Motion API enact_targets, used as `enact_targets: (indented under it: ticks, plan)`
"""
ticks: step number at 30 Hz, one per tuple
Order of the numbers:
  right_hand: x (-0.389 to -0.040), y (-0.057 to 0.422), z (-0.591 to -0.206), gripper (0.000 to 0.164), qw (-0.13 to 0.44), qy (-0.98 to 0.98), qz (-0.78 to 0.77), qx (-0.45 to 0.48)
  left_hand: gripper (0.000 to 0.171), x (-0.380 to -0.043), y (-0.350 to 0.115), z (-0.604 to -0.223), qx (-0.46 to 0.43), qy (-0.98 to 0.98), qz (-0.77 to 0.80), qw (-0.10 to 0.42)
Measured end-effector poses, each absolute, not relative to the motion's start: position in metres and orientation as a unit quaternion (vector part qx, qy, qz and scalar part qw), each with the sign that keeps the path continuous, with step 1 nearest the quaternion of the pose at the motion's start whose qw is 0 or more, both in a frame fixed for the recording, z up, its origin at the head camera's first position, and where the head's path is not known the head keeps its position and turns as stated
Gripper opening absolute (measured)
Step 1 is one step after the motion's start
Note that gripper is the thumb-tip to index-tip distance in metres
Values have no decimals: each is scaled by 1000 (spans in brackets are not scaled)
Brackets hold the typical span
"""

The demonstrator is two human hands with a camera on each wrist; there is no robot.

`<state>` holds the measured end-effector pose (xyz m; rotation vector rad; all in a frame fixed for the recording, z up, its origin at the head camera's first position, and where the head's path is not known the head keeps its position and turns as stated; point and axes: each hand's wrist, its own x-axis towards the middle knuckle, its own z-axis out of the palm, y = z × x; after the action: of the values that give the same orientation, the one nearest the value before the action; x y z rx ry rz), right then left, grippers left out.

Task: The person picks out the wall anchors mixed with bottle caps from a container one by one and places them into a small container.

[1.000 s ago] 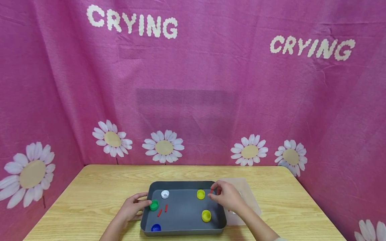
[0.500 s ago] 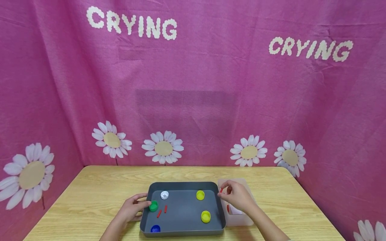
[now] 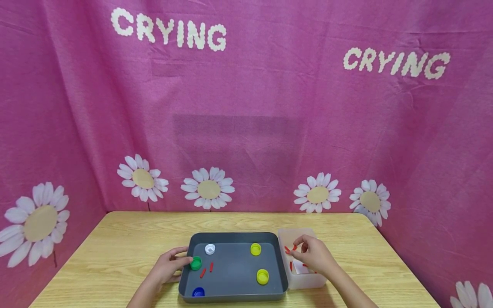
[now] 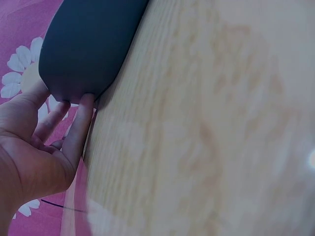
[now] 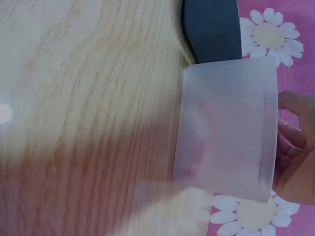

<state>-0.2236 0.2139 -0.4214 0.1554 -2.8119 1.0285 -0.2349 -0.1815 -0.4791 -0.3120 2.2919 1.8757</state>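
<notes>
My left hand (image 3: 169,266) grips the left wall of a dark grey tray (image 3: 235,296), thumb over the rim beside a green bottle cap (image 3: 196,263). In the left wrist view, the fingers of my left hand (image 4: 54,137) press the tray's outer side (image 4: 88,49). My right hand (image 3: 316,256) is over a translucent box (image 3: 306,282), pinching a short red stick (image 3: 295,247) between thumb and index finger. Other red sticks (image 3: 291,265) and a white piece (image 3: 300,268) lie in the box. The right wrist view shows the box wall (image 5: 226,128) partly hiding my right hand (image 5: 298,147).
Inside the tray are a white cap (image 3: 209,249), a blue cap (image 3: 198,292), a far yellow cap (image 3: 256,249), a near yellow cap (image 3: 262,276) and two loose red sticks (image 3: 203,273). The wooden table (image 3: 146,231) ends at a pink flowered cloth (image 3: 254,149).
My right hand has moved right with the red stick, from above the tray's right side to over the box, and lowered. The left hand stays on the tray.
</notes>
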Motion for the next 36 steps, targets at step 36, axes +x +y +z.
enact_targets:
  ticks: [36]
  plan:
    - [-224,227,-427,24,29,-938,332,97,56,-234,-182,-479,-103,768,626,81]
